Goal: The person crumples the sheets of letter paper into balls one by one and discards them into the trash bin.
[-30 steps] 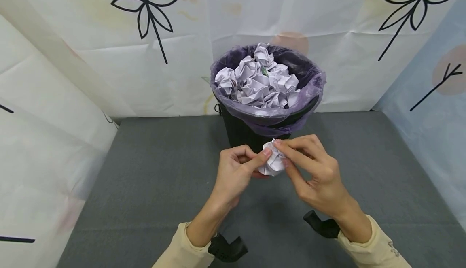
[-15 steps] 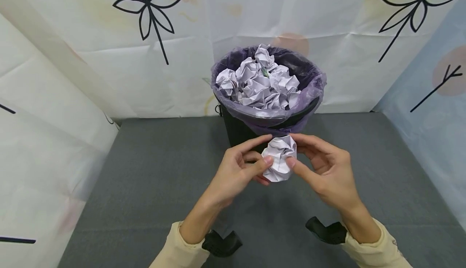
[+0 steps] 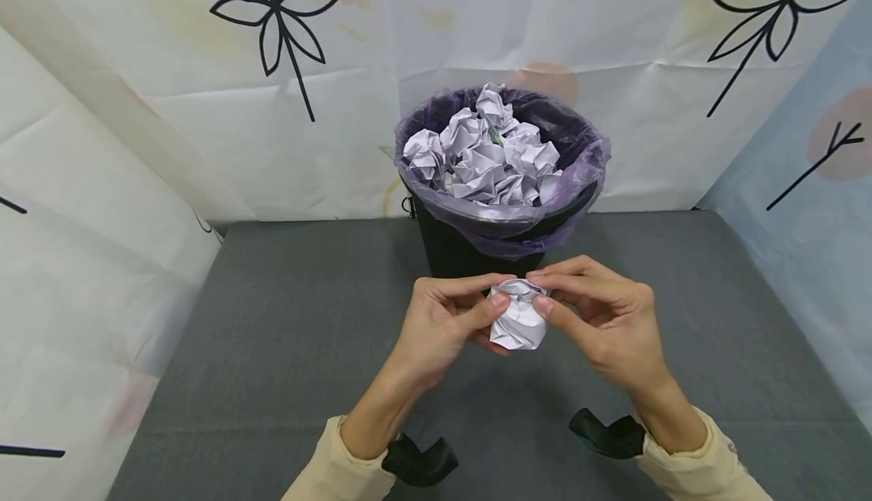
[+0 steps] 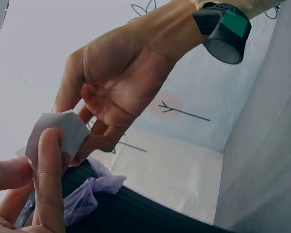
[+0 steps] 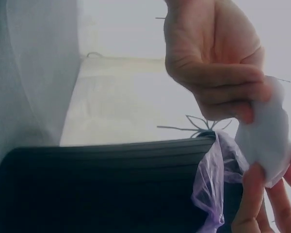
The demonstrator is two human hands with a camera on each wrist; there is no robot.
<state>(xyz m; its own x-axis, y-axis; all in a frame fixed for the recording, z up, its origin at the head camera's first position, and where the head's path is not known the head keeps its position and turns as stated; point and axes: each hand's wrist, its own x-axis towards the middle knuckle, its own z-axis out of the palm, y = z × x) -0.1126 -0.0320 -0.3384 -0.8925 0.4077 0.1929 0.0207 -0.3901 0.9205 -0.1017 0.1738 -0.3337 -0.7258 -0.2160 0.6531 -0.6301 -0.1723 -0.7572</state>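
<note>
A crumpled white paper ball (image 3: 519, 327) is held up between both hands, in front of the bin. My left hand (image 3: 436, 327) pinches its left side, thumb on the near face and the other fingers behind and below. From the right, my right hand (image 3: 609, 327) pinches it with the thumb in front and fingertips at the top edge. The left wrist view shows the paper ball (image 4: 63, 133) between the fingers of both hands. In the right wrist view the paper ball (image 5: 266, 138) has fingertips at its upper and lower ends.
Just beyond the hands stands a black trash bin (image 3: 446, 247) with a purple bag (image 3: 586, 172) folded over its rim. Several crumpled paper balls (image 3: 477, 164) fill it. A grey surface (image 3: 293, 334) lies below, bordered by white and blue printed cloth walls (image 3: 327, 160).
Both hands keep hold of the paper ball, turning and squeezing it. It looks more compact than half a second ago and sits slightly lower. The bin has not moved.
</note>
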